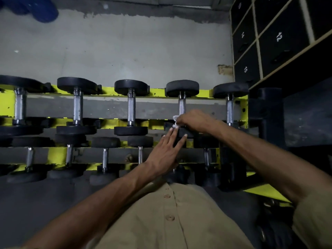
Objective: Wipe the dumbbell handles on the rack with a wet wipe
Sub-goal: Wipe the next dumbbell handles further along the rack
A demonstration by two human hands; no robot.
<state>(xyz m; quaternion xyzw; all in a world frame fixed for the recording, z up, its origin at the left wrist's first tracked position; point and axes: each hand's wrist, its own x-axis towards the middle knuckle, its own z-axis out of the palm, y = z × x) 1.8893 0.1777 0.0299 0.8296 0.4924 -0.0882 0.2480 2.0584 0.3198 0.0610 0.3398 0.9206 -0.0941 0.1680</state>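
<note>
Head view: right hand (195,121) curled, pressing wipe (175,119) onto handle (181,106).

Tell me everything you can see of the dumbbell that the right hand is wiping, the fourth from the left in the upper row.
The dumbbell has two round black heads, rubber by the look, and a scuffed silver metal handle. It lies across the yellow rack rails, one head far, one near. The right hand grips a white wet wipe at the near end of the handle. The left hand rests straight fingers on the near head, which is mostly hidden.
</note>
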